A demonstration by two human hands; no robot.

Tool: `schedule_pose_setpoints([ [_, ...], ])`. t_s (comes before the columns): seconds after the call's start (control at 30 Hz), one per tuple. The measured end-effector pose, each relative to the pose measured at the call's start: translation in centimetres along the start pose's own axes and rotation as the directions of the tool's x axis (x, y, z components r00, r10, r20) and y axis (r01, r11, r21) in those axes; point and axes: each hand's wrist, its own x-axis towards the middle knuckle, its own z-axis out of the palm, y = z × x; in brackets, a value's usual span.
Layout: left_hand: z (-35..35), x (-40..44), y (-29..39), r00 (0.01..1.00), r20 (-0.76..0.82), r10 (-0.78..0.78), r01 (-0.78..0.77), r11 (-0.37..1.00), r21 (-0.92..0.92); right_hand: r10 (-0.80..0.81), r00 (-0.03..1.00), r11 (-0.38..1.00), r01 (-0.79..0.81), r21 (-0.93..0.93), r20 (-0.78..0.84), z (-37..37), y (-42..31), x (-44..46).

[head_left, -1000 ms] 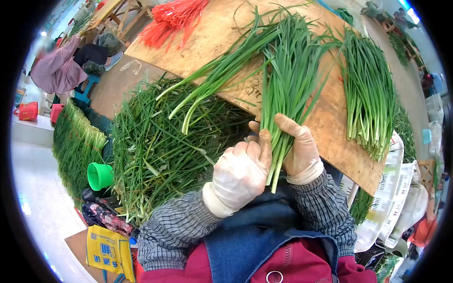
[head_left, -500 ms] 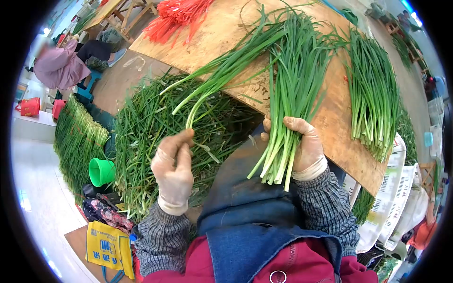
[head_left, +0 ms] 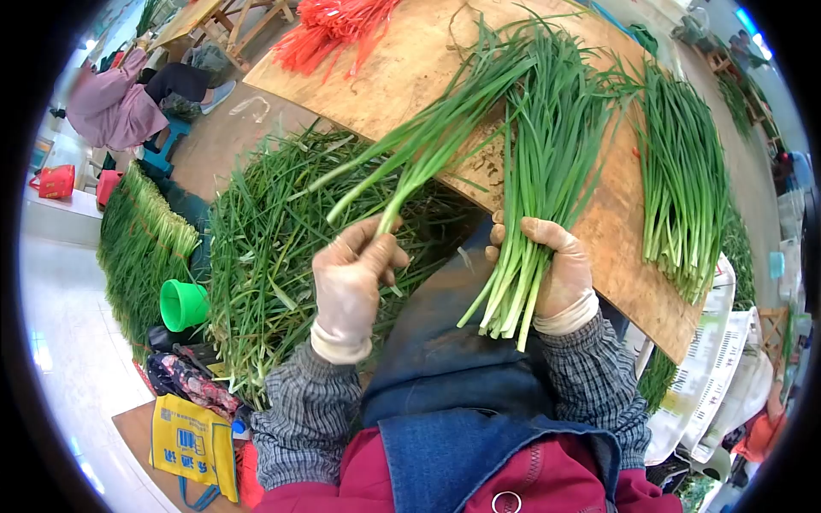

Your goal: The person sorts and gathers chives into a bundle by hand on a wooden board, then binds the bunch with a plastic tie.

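1. Stacked bundles [head_left: 141, 256]: fine green blades with pale cut ends, apparently finished
2. Heap of leaves [head_left: 274, 244]: limp, tangled and ragged
3. Left hand [head_left: 349, 282]: thinly gloved, thumb and fingertips pinched on the pale ends of a few loose stalks [head_left: 416, 173], seemingly yet to be gathered
4. Right hand [head_left: 566, 278]: curled around the lower stems of the held bunch [head_left: 556, 145], glossy, flat-bladed, spread over the wooden table [head_left: 385, 94]; no tie is seen
5. Second bunch [head_left: 680, 167]: laid along the right side, ends roughly aligned, apparently assembled
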Motion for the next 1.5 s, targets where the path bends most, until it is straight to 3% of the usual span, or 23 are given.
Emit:
schedule_pose_setpoints([
  [0.1,1.7,-1.9,-0.1,0.999,0.018,0.049,-0.048,0.998,-0.052,-0.034,0.999,0.999,0.034,-0.018,-0.023,0.3,0.2,-0.1],
  [0.23,3.4,-3.1,-1.1,0.958,0.123,0.260,-0.254,0.965,-0.065,-0.065,0.996,0.992,0.057,-0.108,-0.064,0.9,0.4,-0.4],
  [0.3,4.0,-2.8,-1.6,0.862,0.172,0.477,-0.490,0.871,0.041,-0.125,0.991,0.981,0.115,-0.158,-0.054,1.3,0.8,-0.4],
  [0.4,4.1,-2.6,-2.0,0.681,0.295,0.670,-0.731,0.597,0.332,-0.205,0.976,0.953,0.181,-0.243,-0.077,2.7,1.2,-0.7],
  [0.5,4.1,-3.1,-1.0,0.671,0.389,0.632,-0.736,0.502,0.454,-0.182,0.976,0.935,0.135,-0.327,-0.117,2.5,1.3,-0.2],
  [0.6,3.5,-2.9,-0.6,0.745,0.436,0.505,-0.647,0.704,0.292,-0.080,0.988,0.979,0.053,-0.195,-0.132,1.5,1.2,0.1],
  [0.63,3.0,-2.7,-1.0,0.762,0.465,0.451,-0.574,0.803,0.162,-0.058,0.988,0.984,0.033,-0.175,-0.140,1.5,1.1,0.1],
  [0.7,2.2,-2.7,-0.5,0.853,0.498,0.156,-0.125,0.987,-0.097,-0.010,0.987,0.991,-0.011,-0.132,-0.158,1.7,0.9,-0.2],
  [0.77,2.1,-2.3,0.6,0.894,0.443,-0.069,0.117,0.990,-0.080,-0.038,0.990,0.993,0.021,-0.118,-0.138,1.8,1.1,-0.2],
  [0.83,3.1,-1.7,0.6,0.938,0.343,-0.050,0.001,0.990,0.141,-0.068,0.991,0.990,0.053,-0.130,-0.117,1.5,1.5,0.1],
  [0.87,3.7,-1.3,0.3,0.942,0.334,-0.037,-0.005,0.992,0.126,-0.091,0.983,0.988,0.069,-0.138,-0.161,1.8,1.6,0.1],
  [0.97,4.4,-0.7,0.4,0.921,0.336,-0.199,0.251,0.961,-0.119,-0.053,0.993,0.988,0.037,-0.150,-0.106,1.2,1.4,0.1],
  [1.03,3.8,-0.3,0.9,0.917,0.360,-0.171,0.230,0.965,-0.129,0.009,0.994,0.993,-0.022,-0.118,-0.107,1.3,1.1,-0.3],
  [1.1,3.5,-0.1,0.4,0.896,0.402,-0.187,0.306,0.917,-0.255,0.041,0.990,0.996,-0.052,-0.079,-0.138,1.8,1.3,-0.3],
  [1.2,4.1,-0.1,1.9,0.857,0.429,-0.286,0.419,0.871,-0.257,-0.069,0.976,0.992,0.046,-0.113,-0.204,2.6,1.6,-0.4],
  [1.23,4.4,-0.2,2.3,0.904,0.362,-0.230,0.263,0.964,-0.046,-0.092,0.973,0.990,0.066,-0.124,-0.211,2.8,1.5,-0.5],
  [1.3,4.7,0.3,0.6,0.951,0.307,-0.044,0.015,0.995,0.098,-0.140,0.974,0.974,0.103,-0.201,-0.180,2.1,1.5,-0.1],
  [1.37,2.8,0.0,0.6,0.936,0.343,0.077,-0.164,0.959,0.232,-0.145,0.973,0.971,0.105,-0.214,-0.180,2.4,1.4,-0.4],
  [1.43,-1.1,-1.6,2.8,0.884,0.411,-0.221,0.086,0.943,0.323,-0.145,0.975,0.977,0.114,-0.178,-0.171,1.9,1.3,-0.3],
  [1.47,-4.2,-1.8,-0.3,0.856,0.507,0.103,-0.292,0.905,0.309,-0.124,0.979,0.984,0.099,-0.151,-0.164,1.7,1.1,-0.3],
  [1.5,-7.1,-3.0,0.6,0.850,0.504,-0.156,-0.083,0.904,0.420,-0.104,0.982,0.989,0.085,-0.123,-0.155,1.5,1.0,-0.2],
])
